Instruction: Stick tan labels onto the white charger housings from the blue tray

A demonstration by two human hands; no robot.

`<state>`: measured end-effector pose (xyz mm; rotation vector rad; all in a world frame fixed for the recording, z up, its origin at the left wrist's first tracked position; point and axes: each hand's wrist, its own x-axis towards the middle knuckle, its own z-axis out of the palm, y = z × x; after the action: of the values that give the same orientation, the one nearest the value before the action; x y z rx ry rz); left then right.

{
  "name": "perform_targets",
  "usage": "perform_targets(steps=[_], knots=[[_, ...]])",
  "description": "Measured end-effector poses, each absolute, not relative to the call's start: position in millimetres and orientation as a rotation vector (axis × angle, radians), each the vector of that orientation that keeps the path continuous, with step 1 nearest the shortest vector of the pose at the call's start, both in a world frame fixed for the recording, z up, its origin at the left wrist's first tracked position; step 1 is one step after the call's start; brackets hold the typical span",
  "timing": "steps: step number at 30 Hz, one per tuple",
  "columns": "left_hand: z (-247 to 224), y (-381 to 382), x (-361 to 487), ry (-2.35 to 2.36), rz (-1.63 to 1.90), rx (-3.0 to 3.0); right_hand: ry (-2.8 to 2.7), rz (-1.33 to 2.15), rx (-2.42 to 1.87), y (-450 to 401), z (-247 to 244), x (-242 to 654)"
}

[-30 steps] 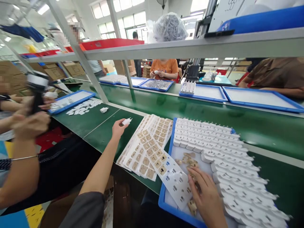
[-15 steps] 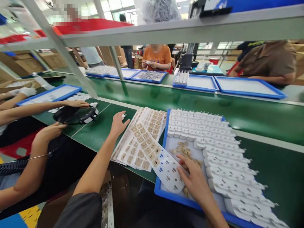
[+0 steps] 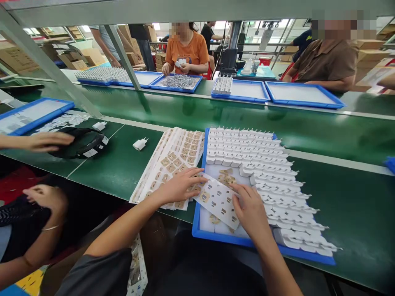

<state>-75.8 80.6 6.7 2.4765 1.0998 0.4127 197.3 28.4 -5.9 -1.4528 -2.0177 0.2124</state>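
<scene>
Apparently, positioning the punched sheet (image 3: 217, 201).
Left hand (image 3: 182, 185) spreads at the tray (image 3: 212, 236)'s left edge; right hand (image 3: 251, 207) curls loosely, grip unclear; next probably wants fingertip precision.

Two loose white adapters (image 3: 140, 144), one black headband (image 3: 98, 147), five far trays (image 3: 304, 92).

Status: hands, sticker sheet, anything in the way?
Left hand open over the sticker sheet. Right hand at its right end. Sheet crosses left rim of blue tray; loose tan pieces beside it.

Head-worn camera, near green bench (image 3: 108, 172), facing forward, down.
</scene>
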Motion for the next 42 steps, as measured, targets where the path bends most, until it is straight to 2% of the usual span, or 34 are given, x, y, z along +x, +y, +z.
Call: perform_targets(steps=[3,10,17,29,38,42], knots=[[3,72,-78,1.128,0.292,2.476,-2.114,0.041,-1.421,29,-4,184],[-12,62,-77,1.171,0.324,2.433,-2.378,0.306,-1.308,35,-7,142],[-23,57,-79,1.200,0.355,2.397,-2.274,0.459,-1.306,33,-17,141],[-22,56,-78,1.228,0.259,2.387,-2.316,0.363,-1.356,40,-14,132],[-20,58,-79,1.199,0.240,2.310,-2.083,0.620,-1.157,20,4,160],[-17,57,-72,1.263,0.354,2.257,-1.866,0.690,-1.159,4,7,180]])
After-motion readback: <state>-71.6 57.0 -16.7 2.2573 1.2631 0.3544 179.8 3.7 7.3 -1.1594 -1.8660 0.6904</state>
